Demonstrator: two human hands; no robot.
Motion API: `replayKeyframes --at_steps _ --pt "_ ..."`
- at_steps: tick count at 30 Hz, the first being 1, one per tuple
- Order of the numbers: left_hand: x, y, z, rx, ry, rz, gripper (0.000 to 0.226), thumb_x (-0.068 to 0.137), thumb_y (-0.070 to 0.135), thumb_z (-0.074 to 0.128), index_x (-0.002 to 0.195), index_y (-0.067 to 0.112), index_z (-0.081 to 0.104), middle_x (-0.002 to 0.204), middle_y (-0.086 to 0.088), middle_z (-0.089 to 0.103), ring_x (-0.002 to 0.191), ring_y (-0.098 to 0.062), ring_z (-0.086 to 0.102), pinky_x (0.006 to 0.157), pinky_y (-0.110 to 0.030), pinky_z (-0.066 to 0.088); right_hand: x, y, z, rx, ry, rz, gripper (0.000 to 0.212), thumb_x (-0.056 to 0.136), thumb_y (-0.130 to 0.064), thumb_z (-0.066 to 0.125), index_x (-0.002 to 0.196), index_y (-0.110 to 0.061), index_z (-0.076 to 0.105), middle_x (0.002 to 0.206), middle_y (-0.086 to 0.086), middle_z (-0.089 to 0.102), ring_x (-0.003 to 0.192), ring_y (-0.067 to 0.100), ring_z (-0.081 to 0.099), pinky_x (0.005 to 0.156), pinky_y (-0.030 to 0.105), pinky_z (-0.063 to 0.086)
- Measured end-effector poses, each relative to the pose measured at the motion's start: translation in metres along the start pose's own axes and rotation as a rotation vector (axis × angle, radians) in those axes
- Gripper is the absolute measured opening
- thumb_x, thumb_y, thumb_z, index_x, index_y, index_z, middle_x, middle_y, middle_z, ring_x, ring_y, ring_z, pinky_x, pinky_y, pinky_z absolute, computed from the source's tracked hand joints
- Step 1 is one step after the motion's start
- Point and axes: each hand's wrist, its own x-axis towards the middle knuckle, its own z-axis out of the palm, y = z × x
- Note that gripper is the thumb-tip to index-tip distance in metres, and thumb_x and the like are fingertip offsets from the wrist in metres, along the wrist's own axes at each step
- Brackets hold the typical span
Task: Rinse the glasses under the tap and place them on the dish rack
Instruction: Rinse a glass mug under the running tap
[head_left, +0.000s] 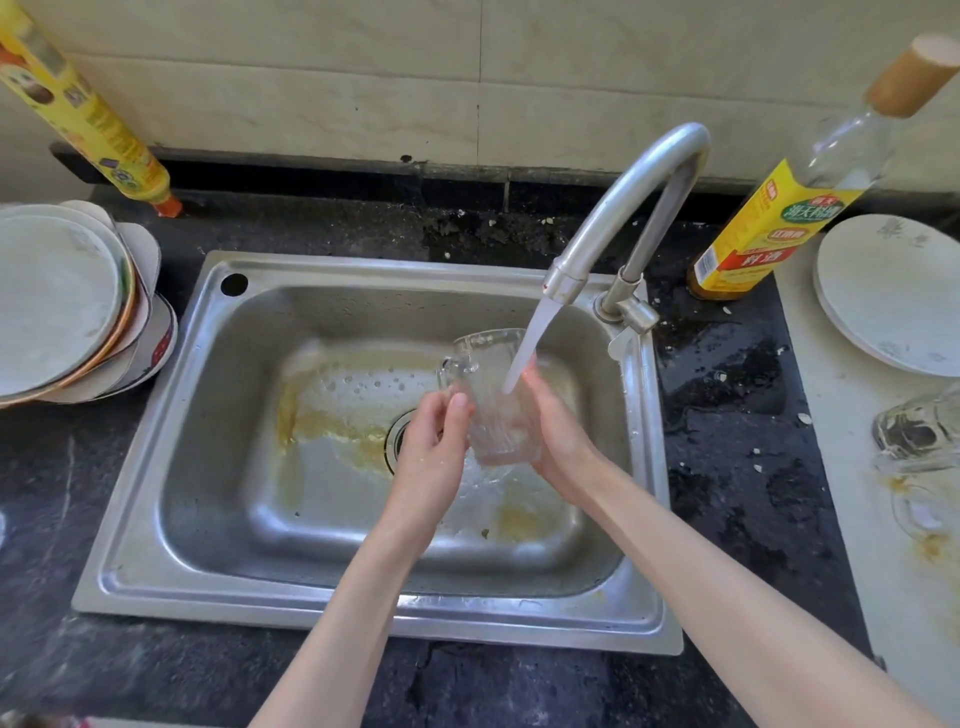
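Glass mug (water streaming in), steel sink

Clear ribbed glass mug; stained brushed-steel sink; speckled dark stone counter.

A: Sink sits mid-counter, tap at its back right corner. Mug over the basin, between left hand and right hand.

B: Edges?

A: Plate stack at counter's left edge. Bottle back right; plate and glasses along right edge.
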Motion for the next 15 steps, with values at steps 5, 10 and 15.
replayKeyframes --at_steps 5,10,15 --pt "-0.004 0.007 0.014 -0.099 0.014 0.022 0.032 0.097 0.026 0.045 0.127 0.027 0.036 0.131 0.009 0.047 0.103 0.013 0.05 0.085 -0.005 0.039 -0.007 0.01 0.009 -0.073 0.103 -0.059 0.088 0.069 -0.088 0.032 0.138 -0.035 0.041 0.144 -0.008 0.044 0.135 0.013 0.038 0.114 0.046 0.026" --pt "0.007 0.017 0.019 0.076 0.003 0.136 0.069 0.093 0.031 0.052 0.148 0.031 0.011 0.157 0.011 0.007 0.14 0.003 0.008 0.116 -0.025 0.012 -0.02 0.007 0.016 -0.073 0.034 -0.029 0.063 0.088 -0.069 0.012 0.116 -0.039 0.06 0.107 -0.011 0.07 0.106 0.016 0.064 0.093 0.045 0.05" --pt "-0.005 0.006 0.025 0.212 -0.105 0.25 0.073 0.086 0.066 0.031 0.136 0.043 -0.017 0.152 0.019 -0.024 0.137 0.01 -0.017 0.114 -0.021 -0.002 -0.02 -0.001 0.01 0.038 0.026 -0.089 0.064 0.086 -0.071 0.031 0.131 -0.031 0.052 0.132 -0.008 0.057 0.12 0.009 0.055 0.102 0.041 0.043"
